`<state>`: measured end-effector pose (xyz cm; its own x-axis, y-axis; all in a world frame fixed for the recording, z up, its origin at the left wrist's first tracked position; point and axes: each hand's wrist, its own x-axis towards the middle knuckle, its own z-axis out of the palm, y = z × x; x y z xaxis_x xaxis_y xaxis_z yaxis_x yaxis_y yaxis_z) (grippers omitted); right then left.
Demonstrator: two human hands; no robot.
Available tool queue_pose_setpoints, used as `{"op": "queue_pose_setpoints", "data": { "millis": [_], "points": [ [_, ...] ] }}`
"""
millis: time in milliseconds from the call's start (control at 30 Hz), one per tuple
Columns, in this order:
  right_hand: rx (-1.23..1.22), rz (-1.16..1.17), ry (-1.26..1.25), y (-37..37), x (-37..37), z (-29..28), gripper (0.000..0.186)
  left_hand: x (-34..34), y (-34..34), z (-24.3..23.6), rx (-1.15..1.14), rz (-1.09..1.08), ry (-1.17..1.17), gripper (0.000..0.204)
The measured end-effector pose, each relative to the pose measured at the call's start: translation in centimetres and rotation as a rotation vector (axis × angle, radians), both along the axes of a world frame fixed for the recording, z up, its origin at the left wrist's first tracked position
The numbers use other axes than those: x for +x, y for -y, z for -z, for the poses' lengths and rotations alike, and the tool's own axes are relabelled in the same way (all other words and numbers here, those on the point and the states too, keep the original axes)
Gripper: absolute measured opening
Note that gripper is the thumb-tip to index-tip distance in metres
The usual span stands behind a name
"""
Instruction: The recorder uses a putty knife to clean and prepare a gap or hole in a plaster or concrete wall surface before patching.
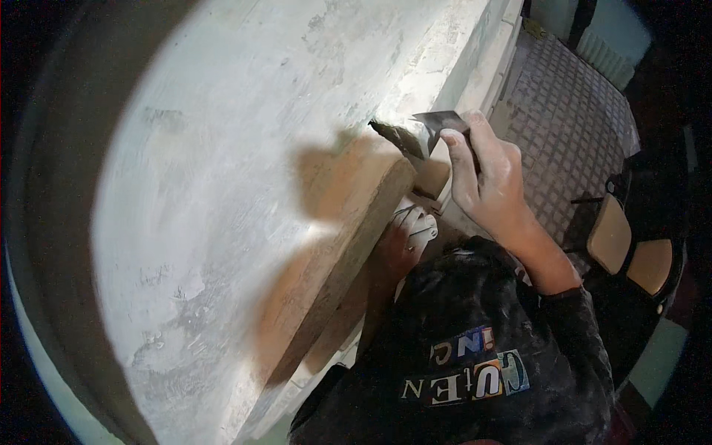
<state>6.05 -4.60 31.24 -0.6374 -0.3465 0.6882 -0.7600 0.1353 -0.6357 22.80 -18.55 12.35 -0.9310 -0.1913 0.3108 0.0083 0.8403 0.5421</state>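
Note:
In my right hand (495,174), raised beside the wall edge, a dark flat scraper blade (442,120) is pinched between thumb and fingers. The blade's tip meets the pale plastered edge (419,104), just above a dark broken gap (400,137). My left hand (400,248) is lower down in shadow, beside the projecting ledge (348,237). Its fingers curl around something white (423,230), whose kind I cannot make out. The ledge partly hides this hand. White dust coats the fingers of my right hand.
A patchy whitish wall surface (215,193) fills the left side, with shadows across it. At right are a patterned tiled floor (567,104), a chair with tan panels (610,233) and a ribbed radiator (604,55). My dark printed shirt (489,319) takes up the lower middle.

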Motion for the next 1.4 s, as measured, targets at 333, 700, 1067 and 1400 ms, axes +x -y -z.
{"op": "queue_pose_setpoints", "data": {
  "millis": [333,700,1067,1400],
  "points": [
    [-0.458,-0.162,0.869,0.1,1.5,0.8,0.036,-1.2,-0.2,-1.0,0.098,-0.029,0.078,0.050],
    [-0.304,-0.397,2.039,-4.1,5.3,8.9,0.030,-1.2,-0.1,-3.6,0.072,0.007,0.032,0.051],
    [-0.021,-0.281,1.084,-6.2,4.3,-0.8,0.054,-0.9,-0.7,-4.7,0.168,-0.047,-0.087,0.044],
    [0.658,-0.304,-0.224,-5.0,1.7,-10.2,0.061,0.4,-0.6,-2.4,0.083,-0.171,-0.090,0.047]
  ]
}}
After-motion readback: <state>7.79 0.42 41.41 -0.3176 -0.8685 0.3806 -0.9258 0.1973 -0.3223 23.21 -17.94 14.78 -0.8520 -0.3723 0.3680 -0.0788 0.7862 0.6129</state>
